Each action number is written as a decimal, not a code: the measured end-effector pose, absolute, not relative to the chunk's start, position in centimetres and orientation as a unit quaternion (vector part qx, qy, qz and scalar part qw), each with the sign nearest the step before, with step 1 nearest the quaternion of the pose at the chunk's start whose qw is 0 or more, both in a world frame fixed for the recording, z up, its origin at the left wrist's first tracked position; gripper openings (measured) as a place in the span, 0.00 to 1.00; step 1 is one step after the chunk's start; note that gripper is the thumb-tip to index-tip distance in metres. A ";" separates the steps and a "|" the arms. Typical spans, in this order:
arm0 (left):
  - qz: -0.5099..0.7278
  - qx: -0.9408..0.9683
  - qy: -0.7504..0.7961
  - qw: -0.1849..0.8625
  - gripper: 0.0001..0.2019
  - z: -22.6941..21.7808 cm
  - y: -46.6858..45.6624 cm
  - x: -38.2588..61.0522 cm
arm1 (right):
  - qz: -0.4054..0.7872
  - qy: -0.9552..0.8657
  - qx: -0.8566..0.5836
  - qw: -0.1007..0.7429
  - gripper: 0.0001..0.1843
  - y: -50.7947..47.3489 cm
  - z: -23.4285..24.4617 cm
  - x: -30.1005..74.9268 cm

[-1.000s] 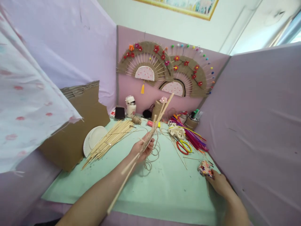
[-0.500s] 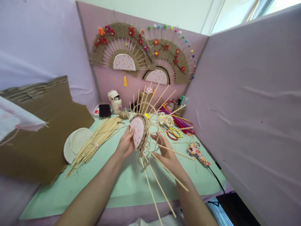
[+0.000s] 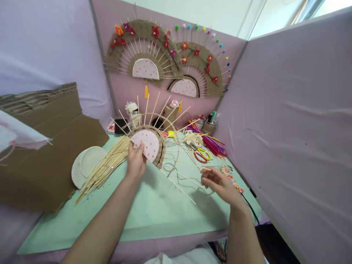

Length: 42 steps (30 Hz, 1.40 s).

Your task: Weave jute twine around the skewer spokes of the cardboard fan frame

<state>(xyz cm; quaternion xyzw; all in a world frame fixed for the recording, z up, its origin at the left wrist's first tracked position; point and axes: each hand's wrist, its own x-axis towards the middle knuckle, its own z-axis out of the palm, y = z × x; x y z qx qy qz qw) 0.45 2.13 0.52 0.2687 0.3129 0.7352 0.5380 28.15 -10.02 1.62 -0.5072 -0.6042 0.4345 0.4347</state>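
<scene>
My left hand [image 3: 136,160] grips a half-round fan piece by its flat lower edge. The piece has a pink spotted fabric centre [image 3: 147,145], a twine-wrapped rim with a dark line [image 3: 161,148], and thin wooden sticks [image 3: 147,109] fanning outward. A loose length of twine [image 3: 178,146] arcs across the sticks and trails over the table. To the right, my right hand [image 3: 216,182] is closed with fingers curled near the stick ends, the trailing twine running to its fingertips. The fingers partly hide the strand.
A bundle of sticks [image 3: 106,167] and white plates [image 3: 82,167] lie left, beside cardboard [image 3: 52,150]. Scissors [image 3: 202,154], pipe cleaners [image 3: 214,143] and a floral-patterned glue gun [image 3: 233,180] with a cord are on the right. Two decorated fans [image 3: 145,27] hang on the back panel.
The fan piece has turned from nearly edge-on to facing me, its sticks now pointing up and right. My right hand has moved right, away from the piece, and the left slightly left.
</scene>
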 end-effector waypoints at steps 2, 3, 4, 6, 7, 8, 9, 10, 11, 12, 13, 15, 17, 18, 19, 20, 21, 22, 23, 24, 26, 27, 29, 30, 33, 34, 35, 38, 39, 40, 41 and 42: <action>0.742 0.278 0.316 0.522 0.21 0.5 2.2 0.4 | 0.412 -0.612 -0.522 0.428 0.14 -10.4 2.1 29.0; 0.743 0.283 0.318 0.517 0.21 0.5 2.2 0.4 | 0.398 -0.612 -0.530 0.431 0.14 -10.6 2.3 29.4; 0.743 0.287 0.321 0.513 0.22 0.4 2.2 0.5 | 0.382 -0.608 -0.541 0.439 0.14 -10.7 2.5 29.6; 0.743 0.294 0.331 0.503 0.24 0.4 2.1 0.6 | 0.346 -0.593 -0.563 0.460 0.14 -11.1 2.8 29.8; 0.744 0.297 0.336 0.496 0.25 0.4 2.1 0.7 | 0.329 -0.585 -0.572 0.472 0.14 -11.2 3.0 29.7; 0.746 0.298 0.340 0.488 0.27 0.4 2.1 0.7 | 0.312 -0.578 -0.577 0.485 0.13 -11.4 3.2 29.6; 0.749 0.299 0.344 0.481 0.28 0.3 2.1 0.8 | 0.298 -0.573 -0.581 0.496 0.13 -11.5 3.3 29.4; 0.750 0.298 0.347 0.478 0.29 0.3 2.1 0.8 | 0.288 -0.572 -0.581 0.502 0.13 -11.7 3.4 29.2; 0.750 0.296 0.350 0.477 0.30 0.3 2.1 0.8 | 0.283 -0.576 -0.580 0.503 0.12 -11.8 3.5 29.0; 0.747 0.293 0.353 0.480 0.30 0.3 2.1 0.9 | 0.282 -0.583 -0.577 0.497 0.12 -11.9 3.6 28.9; 0.744 0.289 0.357 0.485 0.29 0.4 2.1 0.9 | 0.286 -0.593 -0.574 0.487 0.12 -11.9 3.5 28.8; 0.738 0.280 0.362 0.496 0.26 0.4 2.0 1.0 | 0.296 -0.609 -0.569 0.467 0.11 -11.7 3.3 28.8; 0.733 0.271 0.362 0.509 0.22 0.5 1.9 1.1 | 0.309 -0.613 -0.566 0.457 0.11 -11.3 2.9 28.8; 0.731 0.267 0.359 0.516 0.20 0.6 1.8 1.1 | 0.318 -0.610 -0.563 0.458 0.11 -11.0 2.7 28.7; 0.729 0.264 0.353 0.524 0.18 0.6 1.8 1.2 | 0.329 -0.607 -0.559 0.459 0.11 -10.8 2.4 28.4; 0.727 0.261 0.346 0.533 0.17 0.6 1.7 1.3 | 0.345 -0.605 -0.552 0.459 0.11 -10.5 2.2 27.8; 0.724 0.258 0.338 0.543 0.17 0.6 1.7 1.5 | 0.361 -0.608 -0.542 0.454 0.10 -10.3 2.0 27.1; 0.721 0.254 0.332 0.553 0.16 0.6 1.6 1.6 | 0.375 -0.616 -0.530 0.447 0.10 -10.1 1.8 26.2; 0.716 0.250 0.328 0.564 0.15 0.6 1.5 1.8 | 0.386 -0.630 -0.515 0.436 0.09 -10.0 1.6 25.1; 0.709 0.244 0.326 0.575 0.14 0.6 1.5 1.9 | 0.390 -0.646 -0.502 0.423 0.08 -9.9 1.4 23.9; 0.695 0.233 0.327 0.596 0.13 0.5 1.3 2.2 | 0.380 -0.673 -0.484 0.410 0.08 -9.7 1.0 21.8; 0.688 0.229 0.328 0.605 0.12 0.5 1.2 2.4 | 0.372 -0.685 -0.476 0.407 0.08 -9.7 0.9 21.0; 0.676 0.228 0.326 0.621 0.12 0.5 1.0 2.6 | 0.365 -0.710 -0.453 0.397 0.09 -9.7 0.9 20.2; 0.670 0.229 0.324 0.628 0.12 0.5 0.9 2.6 | 0.369 -0.722 -0.437 0.389 0.09 -9.6 0.9 20.4; 0.646 0.228 0.328 0.650 0.11 0.4 0.9 2.6 | 0.389 -0.739 -0.418 0.358 0.12 -9.5 1.2 22.1; 0.639 0.227 0.329 0.657 0.11 0.4 0.9 2.5 | 0.387 -0.733 -0.430 0.357 0.13 -9.4 1.3 23.0; 0.634 0.226 0.330 0.662 0.10 0.4 0.9 2.5 | 0.379 -0.721 -0.450 0.366 0.14 -9.2 1.3 23.8; 0.624 0.235 0.326 0.670 0.11 0.3 0.7 2.5 | 0.344 -0.648 -0.512 0.447 0.11 -8.5 1.4 25.1; 0.622 0.239 0.325 0.671 0.11 0.4 0.6 2.6 | 0.340 -0.614 -0.521 0.486 0.10 -8.2 1.5 25.1; 0.618 0.243 0.325 0.673 0.12 0.5 0.4 2.6 | 0.344 -0.580 -0.520 0.524 0.09 -8.0 1.7 24.8; 0.616 0.247 0.324 0.674 0.12 0.6 0.3 2.7 | 0.354 -0.549 -0.509 0.560 0.08 -7.8 1.9 24.2; 0.614 0.249 0.324 0.675 0.12 0.8 0.2 2.8 | 0.373 -0.520 -0.487 0.594 0.07 -7.6 2.1 23.5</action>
